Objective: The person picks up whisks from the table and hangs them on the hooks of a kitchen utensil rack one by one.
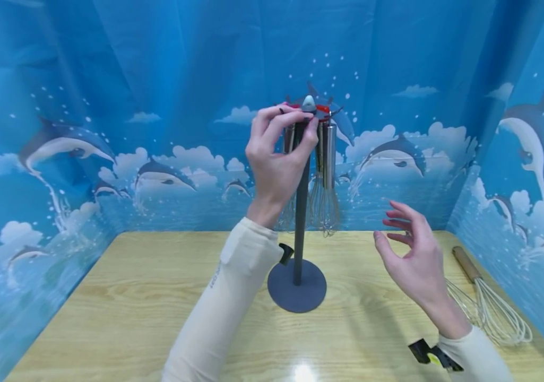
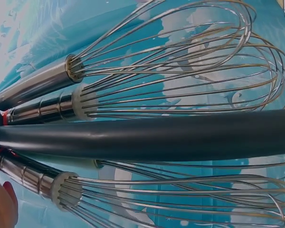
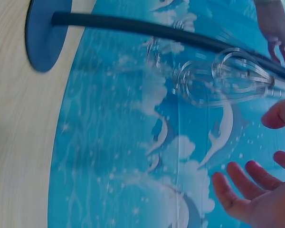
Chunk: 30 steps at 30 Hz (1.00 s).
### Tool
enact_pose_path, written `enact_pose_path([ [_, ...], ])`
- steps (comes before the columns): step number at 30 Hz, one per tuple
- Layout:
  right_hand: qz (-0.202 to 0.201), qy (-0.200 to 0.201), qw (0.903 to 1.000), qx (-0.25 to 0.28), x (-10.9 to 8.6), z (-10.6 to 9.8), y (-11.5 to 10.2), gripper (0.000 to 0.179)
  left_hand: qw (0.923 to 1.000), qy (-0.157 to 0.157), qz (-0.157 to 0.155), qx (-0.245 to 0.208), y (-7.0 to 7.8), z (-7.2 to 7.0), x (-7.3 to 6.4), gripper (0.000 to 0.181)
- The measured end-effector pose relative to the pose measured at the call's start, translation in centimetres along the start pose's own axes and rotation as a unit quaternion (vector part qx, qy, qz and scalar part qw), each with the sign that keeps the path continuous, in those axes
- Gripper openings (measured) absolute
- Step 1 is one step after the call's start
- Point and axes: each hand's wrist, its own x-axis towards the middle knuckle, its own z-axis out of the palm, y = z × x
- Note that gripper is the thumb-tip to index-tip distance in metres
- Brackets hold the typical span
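Note:
A dark metal stand [image 1: 300, 228] rises from a round base, with several steel-handled whisks [image 1: 330, 159] hanging from its top rack. My left hand [image 1: 276, 143] grips that rack, thumb and fingers curled in close below the pale knob [image 1: 309, 103]. In the left wrist view, whisks [image 2: 40, 108] hang on both sides of the pole [image 2: 147, 135], and my fingertips [image 2: 8, 202] are beside one short handle. Off to the right of the stand, my right hand [image 1: 415, 254] is raised over the table, fingers loosely bent and apart, holding nothing.
A wooden-handled whisk [image 1: 466, 264] lies at the right side of the wood-grain table [image 1: 123, 297], with more whisk wires beside it, partly behind my right wrist. A blue dolphin-print curtain [image 1: 195, 106] encloses the back and sides.

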Motion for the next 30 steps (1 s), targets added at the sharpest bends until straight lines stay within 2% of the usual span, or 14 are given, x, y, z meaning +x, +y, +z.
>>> enact_pose_path([
  [6, 0.055, -0.046, 0.9936, -0.087, 0.0, -1.7, 1.5, 0.055, 0.9995, 0.002, 0.010, 0.028, 0.3, 0.1, -0.2, 0.016],
  [10, 0.074, -0.099, 0.9830, -0.136, -0.1, -2.6, 2.7, 0.047, 0.9990, 0.008, 0.015, 0.042, 0.4, 0.2, -0.2, 0.015],
  [12, 0.089, -0.132, 0.9743, -0.159, -0.2, -3.0, 3.4, 0.045, 0.9987, 0.007, 0.016, 0.048, 0.5, 0.3, -0.2, 0.015],
  [15, 0.121, -0.193, 0.9546, -0.191, -0.2, -3.5, 4.4, 0.047, 0.9980, 0.006, 0.019, 0.060, 0.6, 0.3, -0.2, 0.015],
  [20, 0.163, -0.289, 0.9110, -0.244, -0.2, -4.3, 6.3, 0.058, 0.9944, 0.007, 0.034, 0.100, 0.8, 0.3, -0.3, 0.017],
  [27, 0.192, -0.365, 0.8630, -0.291, -0.5, -5.6, 9.3, 0.065, 0.9818, 0.012, 0.059, 0.180, 1.3, 0.6, -0.5, 0.019],
  [30, 0.200, -0.393, 0.8464, -0.299, -0.6, -6.1, 10.3, 0.067, 0.9744, 0.016, 0.075, 0.211, 1.5, 0.7, -0.5, 0.019],
])
